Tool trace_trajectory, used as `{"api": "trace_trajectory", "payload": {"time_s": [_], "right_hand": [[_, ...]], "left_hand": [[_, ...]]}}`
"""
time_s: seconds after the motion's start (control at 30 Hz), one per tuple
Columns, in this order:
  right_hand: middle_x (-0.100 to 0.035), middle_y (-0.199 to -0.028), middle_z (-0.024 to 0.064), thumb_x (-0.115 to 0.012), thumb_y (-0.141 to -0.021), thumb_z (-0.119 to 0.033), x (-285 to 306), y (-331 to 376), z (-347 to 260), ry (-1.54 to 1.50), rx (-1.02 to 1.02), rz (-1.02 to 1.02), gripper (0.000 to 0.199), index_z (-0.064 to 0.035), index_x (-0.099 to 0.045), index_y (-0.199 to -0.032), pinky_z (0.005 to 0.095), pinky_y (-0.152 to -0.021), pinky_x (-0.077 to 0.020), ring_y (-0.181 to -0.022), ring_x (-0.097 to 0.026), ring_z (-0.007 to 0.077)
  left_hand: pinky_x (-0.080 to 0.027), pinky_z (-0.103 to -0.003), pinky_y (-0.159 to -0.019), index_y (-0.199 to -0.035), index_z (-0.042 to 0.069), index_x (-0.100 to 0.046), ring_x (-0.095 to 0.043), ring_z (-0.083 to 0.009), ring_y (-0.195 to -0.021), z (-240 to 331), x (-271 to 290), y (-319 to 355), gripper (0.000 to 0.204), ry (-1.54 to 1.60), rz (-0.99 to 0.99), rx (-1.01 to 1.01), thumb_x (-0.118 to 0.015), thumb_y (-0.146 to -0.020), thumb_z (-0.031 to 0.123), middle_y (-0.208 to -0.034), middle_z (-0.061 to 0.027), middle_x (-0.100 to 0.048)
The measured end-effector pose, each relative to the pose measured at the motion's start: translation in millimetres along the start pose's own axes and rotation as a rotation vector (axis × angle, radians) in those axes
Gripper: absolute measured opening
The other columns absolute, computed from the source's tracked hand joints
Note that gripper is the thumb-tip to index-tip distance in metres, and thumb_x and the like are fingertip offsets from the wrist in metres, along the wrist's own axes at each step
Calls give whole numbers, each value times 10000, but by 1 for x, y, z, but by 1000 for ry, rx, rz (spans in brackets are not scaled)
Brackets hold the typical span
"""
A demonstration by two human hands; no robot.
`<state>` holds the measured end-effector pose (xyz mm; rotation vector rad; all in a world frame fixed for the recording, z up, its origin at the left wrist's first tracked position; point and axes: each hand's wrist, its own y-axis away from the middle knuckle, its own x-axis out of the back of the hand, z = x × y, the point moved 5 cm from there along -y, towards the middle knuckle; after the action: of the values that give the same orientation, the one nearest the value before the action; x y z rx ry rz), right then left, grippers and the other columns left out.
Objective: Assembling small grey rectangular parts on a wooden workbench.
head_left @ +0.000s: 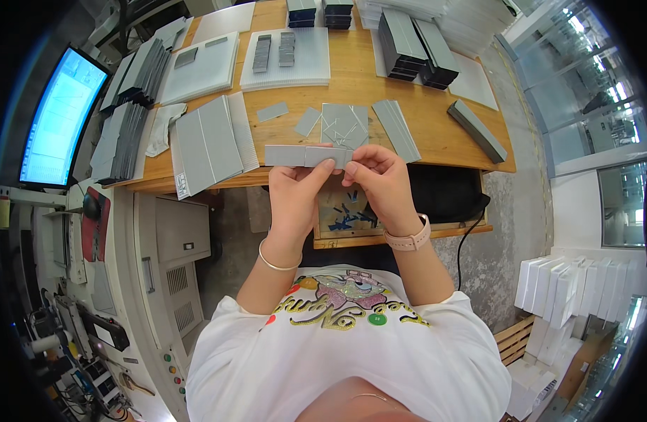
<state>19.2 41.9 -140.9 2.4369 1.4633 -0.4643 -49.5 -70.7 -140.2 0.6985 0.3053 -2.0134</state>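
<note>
Both my hands hold a narrow grey strip level above the table's front edge. My left hand is closed on its middle, thumb on top. My right hand pinches the strip's right end between thumb and fingers. Crosswise lines divide the strip into sections. Just beyond my hands lies a grey square sheet with thin slivers scattered on it. Two small grey rectangles, a nearer piece and a farther piece, lie to its left. Several long grey strips are fanned out to its right.
Larger grey sheets lie at the left beside upright stacks. White corrugated boards carry small piles. Dark-edged stacks and a long grey bar are at the right. An open drawer below holds blue scraps. A lit monitor stands left.
</note>
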Motion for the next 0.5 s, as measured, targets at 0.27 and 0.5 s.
{"api": "trace_trajectory", "payload": {"time_s": [0.27, 0.5], "right_hand": [[-618, -799, 85, -621, -745, -1, 0, 1, 5, -163, -56, -55, 147, 26, -576, -882, 235, -622, -491, -676, -596, 135], [-619, -800, 91, -620, -742, 8, 2, 1, 4, -170, -48, -47, 150, 35, -574, -883, 235, -616, -496, -677, -597, 137]], "left_hand": [[-474, -285, -680, -981, -46, -550, -581, -178, -733, -3, -1, 0, 214, 92, -28, 55, -563, -768, -34, -865, -120, -600], [-488, -271, -702, -988, -72, -532, -588, -169, -757, -4, -3, 0, 232, 114, -33, 83, -567, -759, -57, -884, -128, -595]]}}
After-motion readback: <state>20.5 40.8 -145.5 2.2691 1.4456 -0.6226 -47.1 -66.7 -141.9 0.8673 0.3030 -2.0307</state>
